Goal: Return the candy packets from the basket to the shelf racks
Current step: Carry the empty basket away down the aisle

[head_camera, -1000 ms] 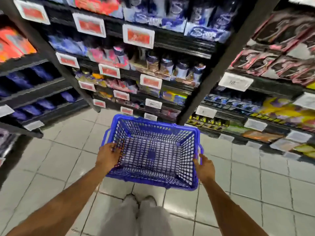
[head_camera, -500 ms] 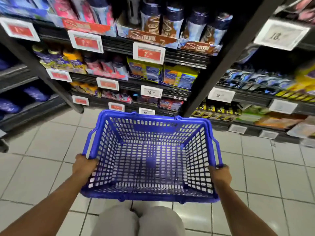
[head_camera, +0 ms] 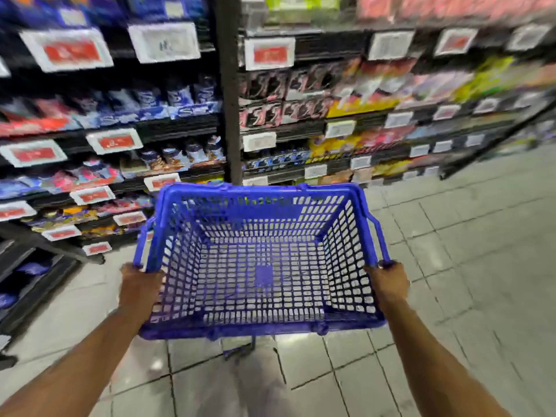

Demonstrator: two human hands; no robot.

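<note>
I hold a blue plastic mesh basket (head_camera: 258, 194) in front of me with both hands. My left hand (head_camera: 140, 288) grips its left side near the rim and folded handle. My right hand (head_camera: 389, 282) grips the right side the same way. Nothing lies inside the basket; the floor tiles show through its mesh bottom. Black shelf racks (head_camera: 180, 126) stocked with blurred candy and snack packets (head_camera: 177, 99) stand just beyond the basket.
A black upright post (head_camera: 230, 94) splits the shelving into a left and a right bay. Red and white price tags (head_camera: 114, 141) line the shelf edges. Grey tiled floor (head_camera: 469, 254) stretches to the right. A lower dark rack (head_camera: 33, 284) juts out at the left.
The view has swung up and to the right, so higher shelves and the right bay fill the frame. The basket has risen slightly; both hands keep their grip on it.
</note>
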